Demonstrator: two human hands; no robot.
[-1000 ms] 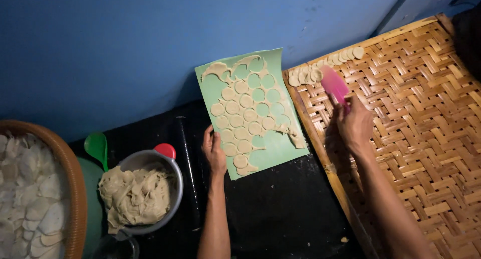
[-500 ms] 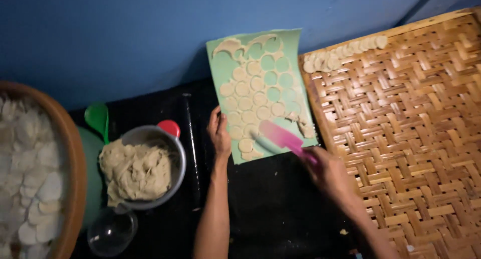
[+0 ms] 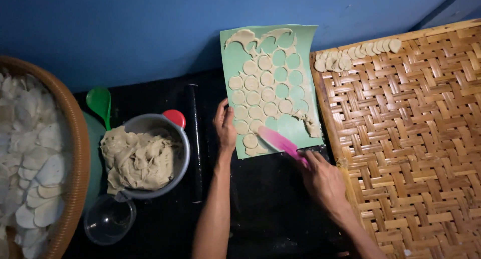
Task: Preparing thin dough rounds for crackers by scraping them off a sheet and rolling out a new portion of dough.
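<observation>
A green mat [image 3: 295, 43] lies on a black surface, covered with several cut dough rounds [image 3: 260, 93] and dough scraps. My left hand [image 3: 225, 127] presses flat on the mat's left edge. My right hand [image 3: 324, 179] grips a pink scraper [image 3: 277, 141], whose blade lies on the mat's lower part among the rounds. A row of overlapping dough rounds [image 3: 355, 53] sits on the woven bamboo tray [image 3: 416, 154] at its far left corner.
A metal bowl [image 3: 178, 164] of dough stands left of my left hand, a green spoon [image 3: 99, 102] and a red lid beside it. A black rolling pin [image 3: 194, 139] lies between bowl and mat. A glass cup [image 3: 107, 220] and a basket of white chips [image 3: 75, 154] are at left.
My right hand has come from the bamboo tray back down to the mat's lower edge with the pink scraper. The left hand has stayed on the mat's edge.
</observation>
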